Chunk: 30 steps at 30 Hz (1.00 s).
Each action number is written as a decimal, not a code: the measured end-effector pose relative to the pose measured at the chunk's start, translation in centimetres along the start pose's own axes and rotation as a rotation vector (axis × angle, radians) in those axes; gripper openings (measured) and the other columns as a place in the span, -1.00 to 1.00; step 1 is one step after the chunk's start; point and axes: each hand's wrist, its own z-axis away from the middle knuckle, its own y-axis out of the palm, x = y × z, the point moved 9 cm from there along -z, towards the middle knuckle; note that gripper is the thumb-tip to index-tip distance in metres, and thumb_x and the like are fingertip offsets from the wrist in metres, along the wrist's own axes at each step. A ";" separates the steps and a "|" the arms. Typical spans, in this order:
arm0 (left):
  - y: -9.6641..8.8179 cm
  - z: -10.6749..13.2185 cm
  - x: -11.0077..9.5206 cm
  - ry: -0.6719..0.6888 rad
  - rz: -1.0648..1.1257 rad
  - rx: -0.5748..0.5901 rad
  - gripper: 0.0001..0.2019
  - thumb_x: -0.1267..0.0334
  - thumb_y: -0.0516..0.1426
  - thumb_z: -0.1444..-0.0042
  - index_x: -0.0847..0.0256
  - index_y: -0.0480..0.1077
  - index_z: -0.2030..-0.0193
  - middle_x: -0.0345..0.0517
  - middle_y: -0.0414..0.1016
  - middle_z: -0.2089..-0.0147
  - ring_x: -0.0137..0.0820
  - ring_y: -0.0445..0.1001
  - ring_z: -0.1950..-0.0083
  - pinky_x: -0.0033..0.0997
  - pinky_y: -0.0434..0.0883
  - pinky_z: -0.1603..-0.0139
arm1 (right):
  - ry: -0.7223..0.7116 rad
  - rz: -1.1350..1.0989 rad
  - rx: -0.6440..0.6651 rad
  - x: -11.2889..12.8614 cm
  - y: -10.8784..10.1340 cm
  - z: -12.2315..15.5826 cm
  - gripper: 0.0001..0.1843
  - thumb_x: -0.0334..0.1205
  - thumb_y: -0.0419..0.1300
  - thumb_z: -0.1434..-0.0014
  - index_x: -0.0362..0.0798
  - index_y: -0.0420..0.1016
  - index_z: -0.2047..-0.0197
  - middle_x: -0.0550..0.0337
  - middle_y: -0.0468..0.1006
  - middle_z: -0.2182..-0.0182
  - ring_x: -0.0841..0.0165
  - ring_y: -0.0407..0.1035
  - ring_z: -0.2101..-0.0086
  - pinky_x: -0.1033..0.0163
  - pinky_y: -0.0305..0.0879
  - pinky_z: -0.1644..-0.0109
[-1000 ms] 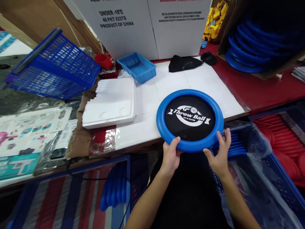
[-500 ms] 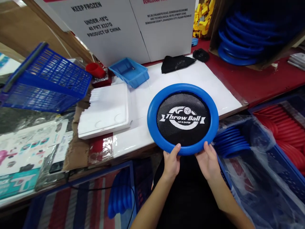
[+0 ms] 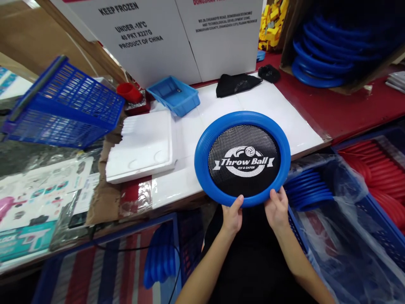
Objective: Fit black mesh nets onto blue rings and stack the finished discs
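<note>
A round blue disc (image 3: 202,145) with a black mesh centre printed "Throw Ball" hangs over the front edge of the white table sheet (image 3: 278,105). My left hand (image 3: 232,216) grips its near rim from below, thumb on top. My right hand (image 3: 277,209) grips the same rim just to the right. Both hands are closed on the ring, a little apart from each other.
A white foam tray (image 3: 142,145) lies left of the disc, a small blue tray (image 3: 174,95) and black cloth (image 3: 236,83) behind it. A blue basket (image 3: 63,105) stands far left. Bins of blue rings (image 3: 308,190) and red rings (image 3: 379,177) sit at the right.
My right hand slid left along the rim toward my left hand. The disc turned slightly and now sits more over the table edge.
</note>
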 end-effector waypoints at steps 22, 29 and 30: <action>-1.6 -0.4 -1.2 0.042 -0.116 0.022 -0.18 0.22 0.58 0.17 -0.01 0.49 -0.29 -0.11 0.69 -0.12 -0.13 0.59 -0.31 -0.09 0.44 -0.45 | -0.043 0.034 -0.107 3.2 -5.1 -5.7 -0.58 0.01 0.56 -0.14 0.04 0.68 0.00 0.18 0.78 0.09 0.26 0.66 0.20 0.07 0.60 -0.06; -2.1 -1.0 -1.6 0.036 -0.135 0.031 -0.23 0.20 0.57 0.13 0.02 0.50 -0.27 -0.09 0.69 -0.13 -0.12 0.61 -0.28 -0.08 0.46 -0.43 | -0.060 0.052 -0.110 3.6 -4.5 -5.4 -0.61 -0.01 0.55 -0.15 0.02 0.68 0.02 0.24 0.75 0.21 0.36 0.58 0.30 0.22 0.55 0.11; -2.4 -1.1 -1.8 0.037 -0.138 0.027 -0.22 0.21 0.58 0.15 0.01 0.50 -0.27 -0.09 0.69 -0.13 -0.12 0.61 -0.28 -0.07 0.46 -0.43 | -0.036 0.052 -0.083 3.4 -4.3 -5.4 -0.60 -0.01 0.55 -0.15 0.03 0.67 0.01 0.24 0.75 0.20 0.34 0.60 0.29 0.20 0.56 0.09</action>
